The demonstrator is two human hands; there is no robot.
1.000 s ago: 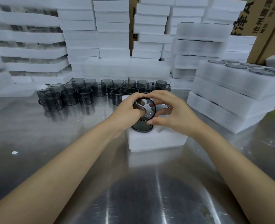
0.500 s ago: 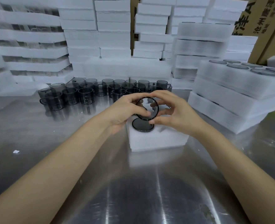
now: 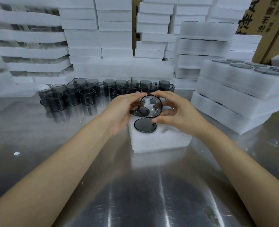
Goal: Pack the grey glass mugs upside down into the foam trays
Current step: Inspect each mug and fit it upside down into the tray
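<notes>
1. Above the foam tray (image 3: 160, 140), both hands hold one grey glass mug (image 3: 150, 106) clear of the foam, tipped so its round base faces the camera.
2. Left hand (image 3: 120, 110): grip closed on the mug's left side, fingers wrapped round the wall. A dark bit beside those fingers could be the handle; cannot tell.
3. Right hand (image 3: 176, 112): grip closed on the mug's right side, thumb under the lower rim, fingers over the top.
4. Foam tray sits on the steel counter (image 3: 135, 194), directly below the held mug. One packed mug (image 3: 145, 125) is already seated upside down in the tray's near-left pocket, dark base flush with the foam.
5. Tray's near-right pocket shows as a bare recess beside the packed mug. Far pockets hidden behind the hands.
6. Behind the tray: cluster of loose mugs (image 3: 86, 94) standing upright on the counter, touching or close together.
7. Right of the tray: stack of filled trays (image 3: 234, 95), the top one showing inverted mug bases.
8. Further behind the tray: stacked foam blocks (image 3: 114, 30), cardboard boxes (image 3: 270, 22) at far right.
9. Left of the tray, nearer the camera: small white foam scrap (image 3: 16, 153) on the counter.
</notes>
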